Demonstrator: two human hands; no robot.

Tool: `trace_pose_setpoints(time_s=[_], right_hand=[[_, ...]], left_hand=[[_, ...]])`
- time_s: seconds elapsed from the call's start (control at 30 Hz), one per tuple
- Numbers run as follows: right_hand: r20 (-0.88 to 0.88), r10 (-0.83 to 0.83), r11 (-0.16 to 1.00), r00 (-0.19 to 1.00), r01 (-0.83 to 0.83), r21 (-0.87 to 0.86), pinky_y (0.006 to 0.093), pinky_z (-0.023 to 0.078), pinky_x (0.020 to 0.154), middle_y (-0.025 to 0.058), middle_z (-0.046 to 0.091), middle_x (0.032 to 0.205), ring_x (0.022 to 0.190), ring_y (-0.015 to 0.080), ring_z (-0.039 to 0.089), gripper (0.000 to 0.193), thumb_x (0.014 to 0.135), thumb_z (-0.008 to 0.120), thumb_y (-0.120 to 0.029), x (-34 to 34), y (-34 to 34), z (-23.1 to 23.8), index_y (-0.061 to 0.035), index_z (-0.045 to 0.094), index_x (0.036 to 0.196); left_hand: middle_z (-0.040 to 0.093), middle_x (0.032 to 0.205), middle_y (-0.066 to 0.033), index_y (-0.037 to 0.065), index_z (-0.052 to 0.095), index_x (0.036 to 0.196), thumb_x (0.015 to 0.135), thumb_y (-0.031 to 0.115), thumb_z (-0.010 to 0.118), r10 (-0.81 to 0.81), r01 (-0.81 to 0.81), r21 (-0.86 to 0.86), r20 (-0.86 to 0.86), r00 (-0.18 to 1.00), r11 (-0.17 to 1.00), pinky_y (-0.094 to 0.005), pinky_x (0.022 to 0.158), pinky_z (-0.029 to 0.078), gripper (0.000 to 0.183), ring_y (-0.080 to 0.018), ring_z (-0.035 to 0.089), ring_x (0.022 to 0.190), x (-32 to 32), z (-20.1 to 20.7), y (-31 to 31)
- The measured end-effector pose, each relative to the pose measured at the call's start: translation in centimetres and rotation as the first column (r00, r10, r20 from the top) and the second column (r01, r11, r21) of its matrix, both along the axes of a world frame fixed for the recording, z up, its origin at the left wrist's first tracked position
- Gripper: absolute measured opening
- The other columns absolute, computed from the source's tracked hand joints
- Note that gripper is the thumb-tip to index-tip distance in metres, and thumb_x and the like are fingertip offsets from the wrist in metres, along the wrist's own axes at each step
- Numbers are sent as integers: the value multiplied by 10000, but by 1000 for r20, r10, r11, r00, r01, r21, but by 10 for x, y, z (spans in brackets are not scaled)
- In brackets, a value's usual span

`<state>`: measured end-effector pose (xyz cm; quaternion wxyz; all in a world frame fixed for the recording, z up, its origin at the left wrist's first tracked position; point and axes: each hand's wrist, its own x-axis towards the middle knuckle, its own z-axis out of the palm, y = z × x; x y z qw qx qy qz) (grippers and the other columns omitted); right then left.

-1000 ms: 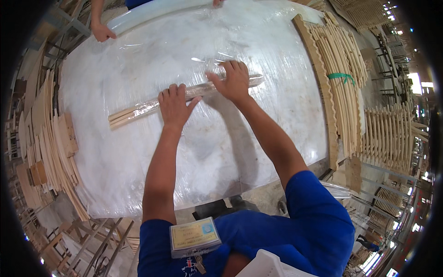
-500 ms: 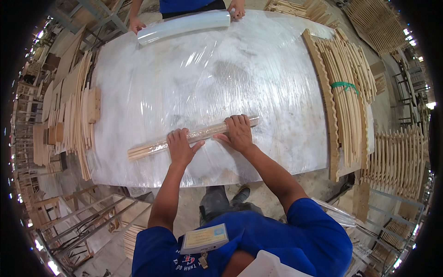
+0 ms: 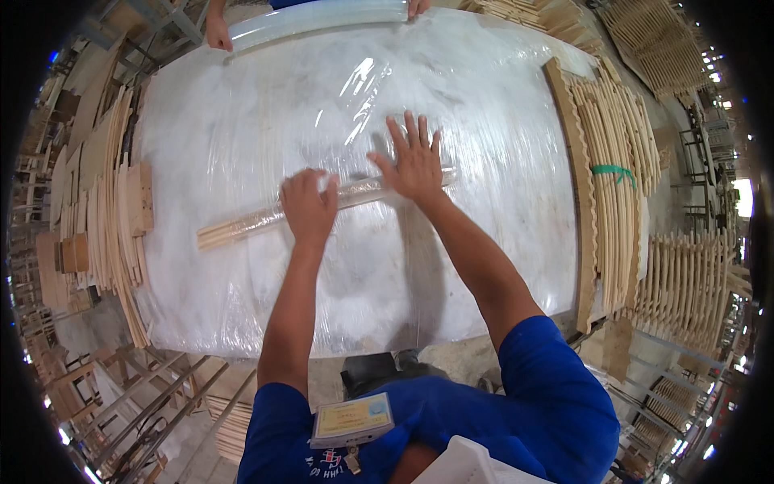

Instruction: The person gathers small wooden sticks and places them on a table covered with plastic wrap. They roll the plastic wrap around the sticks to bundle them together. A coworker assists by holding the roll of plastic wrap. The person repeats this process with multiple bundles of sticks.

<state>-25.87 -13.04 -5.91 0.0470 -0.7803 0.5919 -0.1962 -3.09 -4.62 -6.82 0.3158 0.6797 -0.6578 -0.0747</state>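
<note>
A slim bundle of pale wooden sticks [image 3: 242, 228], wrapped in clear plastic film, lies slantwise on the film-covered table. My right hand [image 3: 414, 165] is over its right end, open, with fingers spread wide and reaching past the bundle. Across the middle of the bundle is my left hand [image 3: 309, 208], its fingers loosely bent and slightly blurred, thumb apart. Whether its palm touches the sticks is hidden. At the far edge, a co-worker's hands hold the ends of a big roll of clear film [image 3: 318, 22].
The white table [image 3: 266, 306] is covered with stretched film. Stacked sticks with a green tie [image 3: 613, 171] and a scalloped wooden strip [image 3: 569, 169] line its right side. Loose wooden slats [image 3: 109, 194] stand along the left. Metal frames [image 3: 173, 395] are at the lower left.
The bundle and both my hands have moved farther across the table. My right fingers have spread off the bundle, and my left fingers have bent. The co-worker's film roll has shifted farther away.
</note>
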Motion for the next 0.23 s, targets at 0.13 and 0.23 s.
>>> trace_pose_setpoints(time_s=[0.13,0.23], right_hand=[[64,-39,999,997,36,37,707,235,1268,270,350,1726,1603,504,292,824,1068,461,-697,16,-69,-4,-141,418,1675],[364,99,982,926,-150,113,673,266,1279,232,333,1746,1628,440,281,817,1072,530,-650,20,-95,-6,-153,373,1701]], left_hand=[[631,1305,-119,96,633,1309,823,567,867,-77,107,-114,239,968,988,-608,1144,372,716,-383,553,1258,-14,-3,-1],[625,1314,-116,103,627,1325,784,610,880,-67,76,-26,257,964,997,-599,1203,345,783,-387,536,1312,-5,-9,-9]])
